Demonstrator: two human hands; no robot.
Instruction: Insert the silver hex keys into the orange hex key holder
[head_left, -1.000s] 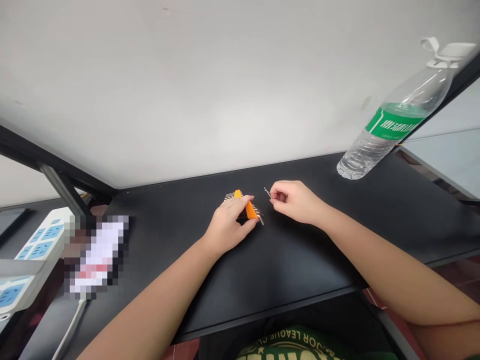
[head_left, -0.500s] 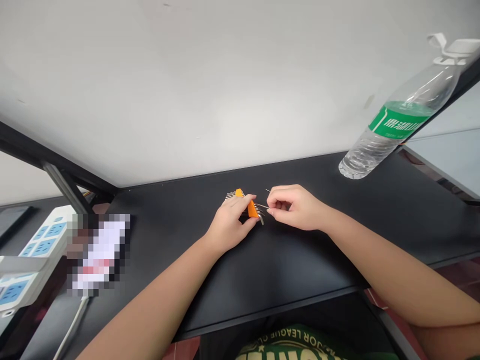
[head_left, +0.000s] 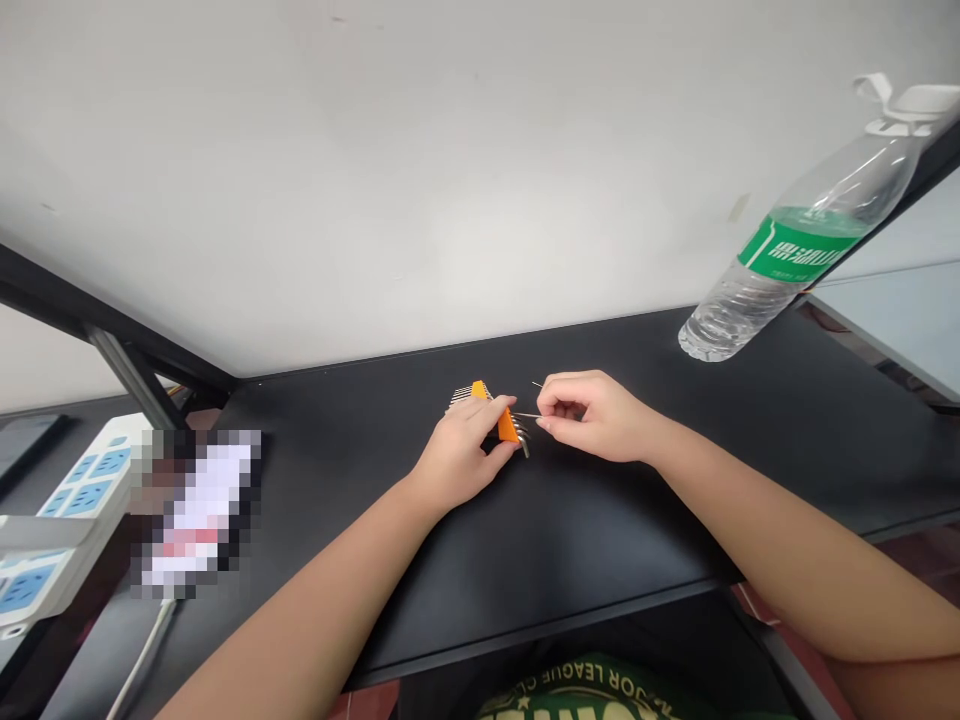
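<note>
An orange holder with a row of silver hex keys lies on the black table near the middle. My left hand is closed on the holder, thumb and fingers pinching it. My right hand is just to its right, fingers pinched on a thin silver hex key whose tip points left at the holder's row of keys. A short end of that key sticks up behind my fingers.
A clear water bottle with a green label stands at the back right of the table. A white power strip with blue sockets lies at the far left, beside a blurred-out object. A white wall rises behind the table.
My right hand has moved left from a spot apart from the holder, bringing the thin key's tip up to the holder. My left hand stays closed on the holder.
</note>
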